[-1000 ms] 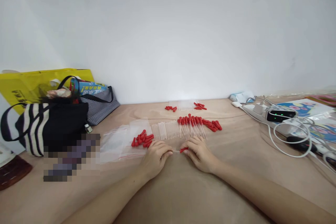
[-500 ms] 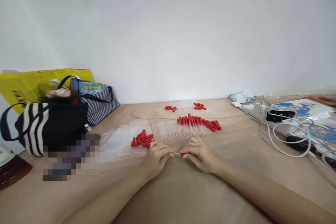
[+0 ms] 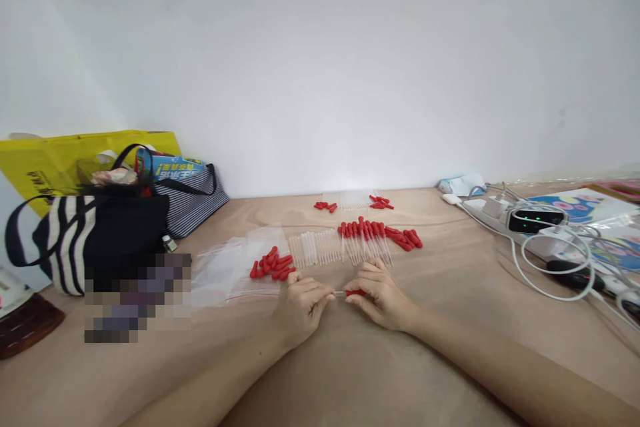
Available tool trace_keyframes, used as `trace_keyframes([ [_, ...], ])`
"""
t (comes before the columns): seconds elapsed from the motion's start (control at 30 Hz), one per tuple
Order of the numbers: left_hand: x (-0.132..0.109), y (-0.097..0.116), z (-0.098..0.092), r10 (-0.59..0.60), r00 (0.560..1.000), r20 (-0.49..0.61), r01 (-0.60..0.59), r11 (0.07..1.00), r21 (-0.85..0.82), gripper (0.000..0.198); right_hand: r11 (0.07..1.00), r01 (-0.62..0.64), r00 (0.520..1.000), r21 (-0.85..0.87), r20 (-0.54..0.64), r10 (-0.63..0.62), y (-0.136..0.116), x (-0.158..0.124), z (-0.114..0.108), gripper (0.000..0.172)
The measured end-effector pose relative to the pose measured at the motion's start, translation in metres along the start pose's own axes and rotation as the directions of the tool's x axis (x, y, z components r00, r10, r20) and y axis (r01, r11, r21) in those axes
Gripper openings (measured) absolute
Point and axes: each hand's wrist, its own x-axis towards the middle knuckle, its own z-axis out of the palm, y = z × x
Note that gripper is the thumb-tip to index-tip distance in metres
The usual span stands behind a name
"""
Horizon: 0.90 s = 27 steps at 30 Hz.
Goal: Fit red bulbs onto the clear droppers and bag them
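My left hand pinches a clear thin dropper tube, its end pointing right. The red rubber bulb sits at the tube's right end, gripped between the fingertips of my right hand. Just beyond my hands lies a row of clear dropper tubes. To its right, droppers with red bulbs fitted lie side by side, with more loose-looking red bulbs beside them. Another heap of red bulbs rests on clear plastic bags left of the tubes.
Farther back lie more tubes with small red bulbs on both sides. Bags, including a black striped one, crowd the left. On the right are a power strip, looped white cables and a blue-white packet.
My left hand has shifted slightly right and its wrist has turned. More of the red bulb shows between my right fingers. The camera view has moved a little.
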Motion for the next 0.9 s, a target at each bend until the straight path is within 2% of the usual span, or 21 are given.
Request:
trace_keyframes([
  [0.3,0.002,0.003,0.005,0.028,0.999,-0.032,-0.027,1.0,0.011,0.025,1.0,0.001,1.0,-0.007,-0.004,-0.001,-0.002,0.003,0.002,0.016],
  [0.57,0.005,0.002,0.008,-0.064,0.994,-0.084,0.06,0.997,-0.056,0.023,0.994,-0.098,0.992,0.039,-0.079,0.101,0.009,0.0,0.002,0.016],
  [0.73,0.004,0.001,0.006,-0.028,0.997,-0.07,0.027,0.999,-0.023,0.025,0.995,-0.1,0.993,0.022,-0.055,0.101,0.013,-0.001,-0.002,0.019],
  [0.9,0.002,0.002,0.006,-0.044,0.997,-0.057,0.043,0.999,-0.008,0.027,0.992,-0.128,0.99,0.023,-0.051,0.129,0.013,-0.001,-0.002,0.022],
])
